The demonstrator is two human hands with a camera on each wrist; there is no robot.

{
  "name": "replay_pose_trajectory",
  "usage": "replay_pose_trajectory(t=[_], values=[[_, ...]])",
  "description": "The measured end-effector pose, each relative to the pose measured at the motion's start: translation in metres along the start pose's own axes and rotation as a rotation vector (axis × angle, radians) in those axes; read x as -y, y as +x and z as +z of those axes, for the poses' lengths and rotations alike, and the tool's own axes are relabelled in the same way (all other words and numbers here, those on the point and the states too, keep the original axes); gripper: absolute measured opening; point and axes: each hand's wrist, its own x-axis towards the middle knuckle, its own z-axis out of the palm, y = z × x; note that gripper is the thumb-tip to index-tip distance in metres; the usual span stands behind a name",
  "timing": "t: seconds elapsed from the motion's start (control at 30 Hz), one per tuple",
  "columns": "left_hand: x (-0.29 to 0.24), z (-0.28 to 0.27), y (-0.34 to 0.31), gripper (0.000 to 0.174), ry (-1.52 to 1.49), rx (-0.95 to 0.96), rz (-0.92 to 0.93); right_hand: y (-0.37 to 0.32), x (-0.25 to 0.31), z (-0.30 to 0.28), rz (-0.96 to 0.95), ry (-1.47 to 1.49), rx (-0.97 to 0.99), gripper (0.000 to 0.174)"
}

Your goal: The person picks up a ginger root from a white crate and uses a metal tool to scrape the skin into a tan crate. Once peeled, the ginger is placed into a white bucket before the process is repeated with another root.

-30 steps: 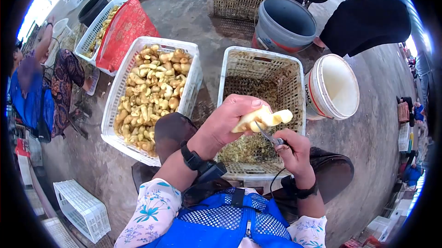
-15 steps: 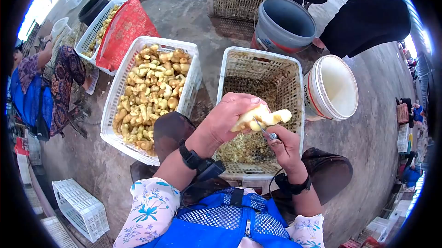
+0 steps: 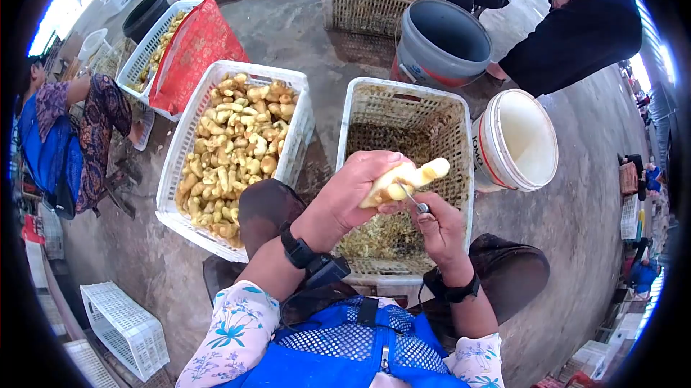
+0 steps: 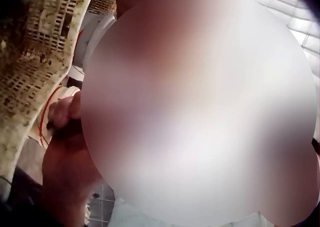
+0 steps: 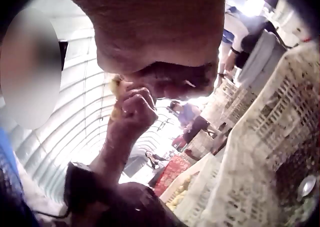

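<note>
While your left hand curled its fingers and thumb round the ginger piece, the pale tip of the root stuck out past your fingertips. Your right hand sat just under it, its fingers closed on a small metal blade. The blade's edge met the underside of the ginger, close beside your left thumb. Straight below both sets of fingers lay the peelings crate, and the white bucket stood beyond your right knuckles. The crate of ginger stood well off, past the back of your left hand.

I judged you were mid-scrape: most of the piece looked clean and yellow, and the blade was working the last skin near your grip. The next move called for a short, shallow stroke with the edge led away from your left thumb. After that, a small roll of the piece in your left fingers would have brought any unscraped face round to the blade.
</note>
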Motion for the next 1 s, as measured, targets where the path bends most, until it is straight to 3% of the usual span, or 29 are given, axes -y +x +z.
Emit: replay_pose_trajectory(t=[0.13,0.37,0.47,0.6,0.87,1.0], values=[[-0.001,-0.005,0.0,0.032,0.052,0.0,0.019,-0.008,0.001,0.001,0.189,0.365,0.159,0.045],[-0.004,-0.006,0.0,0.035,-0.053,-0.03,0.019,-0.007,0.015,-0.002,-0.087,-0.152,-0.186,0.048],[-0.004,-0.003,0.0,0.034,-0.022,-0.035,0.023,-0.012,0.022,-0.009,0.06,0.183,-0.057,0.048],[-0.003,0.0,-0.001,0.032,-0.074,-0.035,-0.003,-0.011,0.017,-0.009,0.143,0.216,0.035,0.059],[-0.002,-0.009,-0.001,0.034,-0.002,0.079,-0.009,-0.007,0.019,-0.005,0.141,0.238,0.014,0.061],[-0.001,-0.006,-0.001,0.032,-0.005,0.027,0.003,-0.006,0.019,-0.001,0.131,0.209,-0.007,0.061]])
